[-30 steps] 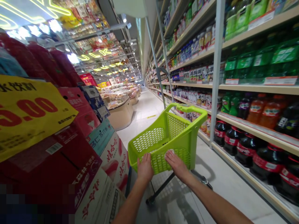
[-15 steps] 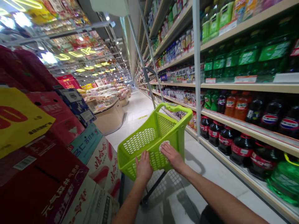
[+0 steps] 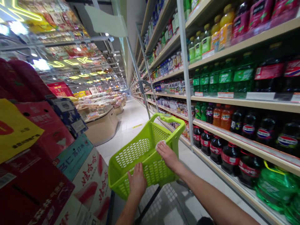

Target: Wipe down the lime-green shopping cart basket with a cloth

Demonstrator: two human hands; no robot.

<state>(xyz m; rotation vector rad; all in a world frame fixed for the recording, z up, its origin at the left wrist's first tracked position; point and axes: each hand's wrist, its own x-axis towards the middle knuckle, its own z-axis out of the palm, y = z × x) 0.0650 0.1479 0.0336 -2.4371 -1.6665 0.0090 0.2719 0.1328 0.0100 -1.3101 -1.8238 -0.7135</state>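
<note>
You're mid-push: the cart (image 3: 133, 153) sits in the aisle between the boxes (image 3: 91, 175) and the shelf (image 3: 234, 103). Your left hand (image 3: 137, 182) is flat and open on its near wall. Your right hand (image 3: 167, 154) lies on the rim over something white, maybe a cloth; I can't tell if it grips. The long axis runs away from you, nose angled slightly right. Next, steer clear of the boxes.

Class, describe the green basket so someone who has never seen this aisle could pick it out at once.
Start at the tall drinks shelving on the right of the aisle. Beside it is a basket, with the left hand and right hand on its near wall. It alone is lime-green perforated plastic, between red cartons and dark bottles.
</note>
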